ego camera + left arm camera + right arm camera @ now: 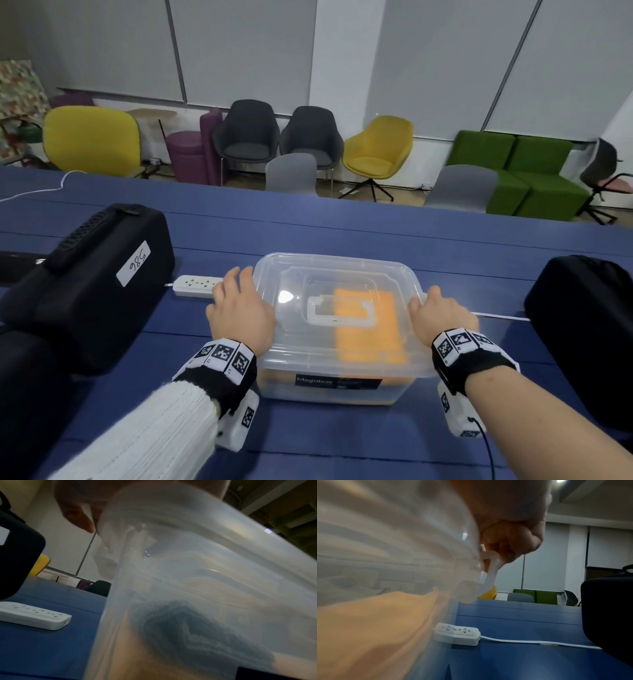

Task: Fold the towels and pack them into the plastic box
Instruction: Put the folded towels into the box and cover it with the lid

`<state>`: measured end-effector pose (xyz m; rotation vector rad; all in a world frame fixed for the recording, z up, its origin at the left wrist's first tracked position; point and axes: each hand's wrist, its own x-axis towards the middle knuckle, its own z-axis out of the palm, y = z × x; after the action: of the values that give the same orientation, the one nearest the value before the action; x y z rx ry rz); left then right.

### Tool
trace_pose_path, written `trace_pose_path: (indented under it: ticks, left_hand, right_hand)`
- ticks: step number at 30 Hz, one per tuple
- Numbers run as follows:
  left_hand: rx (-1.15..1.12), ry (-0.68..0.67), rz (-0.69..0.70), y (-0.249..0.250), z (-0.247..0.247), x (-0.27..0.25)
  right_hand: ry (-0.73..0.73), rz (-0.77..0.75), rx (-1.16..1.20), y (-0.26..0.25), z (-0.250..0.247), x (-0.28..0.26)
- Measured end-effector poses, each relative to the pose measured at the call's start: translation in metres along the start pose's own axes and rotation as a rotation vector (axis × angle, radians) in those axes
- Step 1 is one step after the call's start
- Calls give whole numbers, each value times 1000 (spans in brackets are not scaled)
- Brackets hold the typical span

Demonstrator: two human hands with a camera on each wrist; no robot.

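Observation:
A clear plastic box (329,390) with its lid (342,270) on stands on the blue table. An orange towel (370,329) shows through the lid, and a blue-grey towel (188,628) shows through the box wall (223,574). My left hand (239,305) rests on the lid's left edge with its fingers (77,513) fairly straight, just above the left side latch (106,558). My right hand (442,315) is at the lid's right edge. Its fingers (508,538) curl round the white side latch (491,572). The orange towel (376,622) lies against that wall.
Black cases stand to the left (96,284) and to the right (582,325) of the box. A white power strip (197,286) lies behind the left hand, with its cable (539,641) running right. Chairs line the floor beyond the table's far edge.

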<state>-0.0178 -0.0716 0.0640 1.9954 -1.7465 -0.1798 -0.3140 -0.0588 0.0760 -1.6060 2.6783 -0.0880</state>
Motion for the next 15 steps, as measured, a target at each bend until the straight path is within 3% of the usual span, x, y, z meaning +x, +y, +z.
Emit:
trace_pose_path:
  ticks: [6,15]
  left_hand:
    - [-84,-195,-145,0,1,5]
    - [-21,-217,-143,3,1,7]
  right_hand:
    - [13,23,-24,-3,-2,-3]
    - [26,-25,-92,-13,-8,1]
